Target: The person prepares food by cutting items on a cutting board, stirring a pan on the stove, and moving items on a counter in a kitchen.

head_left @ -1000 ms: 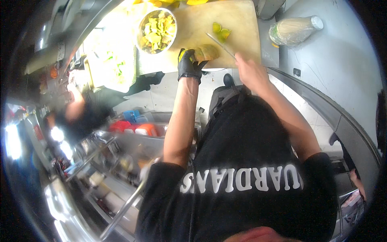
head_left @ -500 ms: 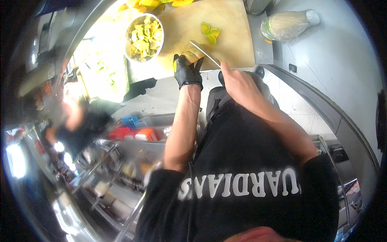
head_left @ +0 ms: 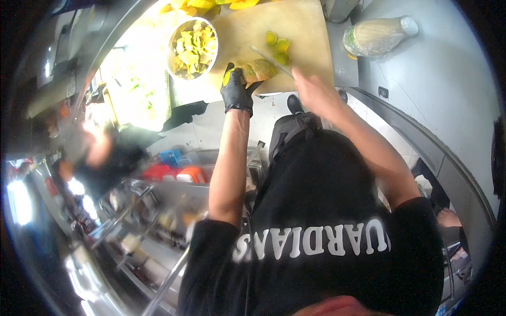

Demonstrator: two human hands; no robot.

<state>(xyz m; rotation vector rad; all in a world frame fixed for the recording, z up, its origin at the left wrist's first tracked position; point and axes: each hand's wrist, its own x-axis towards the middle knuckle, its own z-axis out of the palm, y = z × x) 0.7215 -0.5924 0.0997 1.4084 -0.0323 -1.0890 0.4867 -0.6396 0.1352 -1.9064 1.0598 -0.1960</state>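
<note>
On the pale cutting board [head_left: 237,29], my left hand [head_left: 237,92], in a black glove, grips a greenish-orange chunk of produce [head_left: 257,70]. My right hand [head_left: 316,92], bare, is closed on the handle of a knife [head_left: 268,56], whose blade angles up and left just behind the chunk. Green-yellow trimmings [head_left: 281,45] lie beyond the blade. To the left, a round metal bowl [head_left: 192,47] holds many yellow-green cut pieces.
A plastic-wrapped pale bundle [head_left: 377,37] lies at the right. Yellow pieces [head_left: 240,3] edge the board's back. An overexposed tray with greens [head_left: 145,97] is at left, near a blurred co-worker [head_left: 105,152]. Behind me are metal shelves and red containers [head_left: 158,171].
The knife swung leftward over the chunk, then rose slightly away from it. One more trimming shows on the board than a second ago. My left hand still grips the chunk.
</note>
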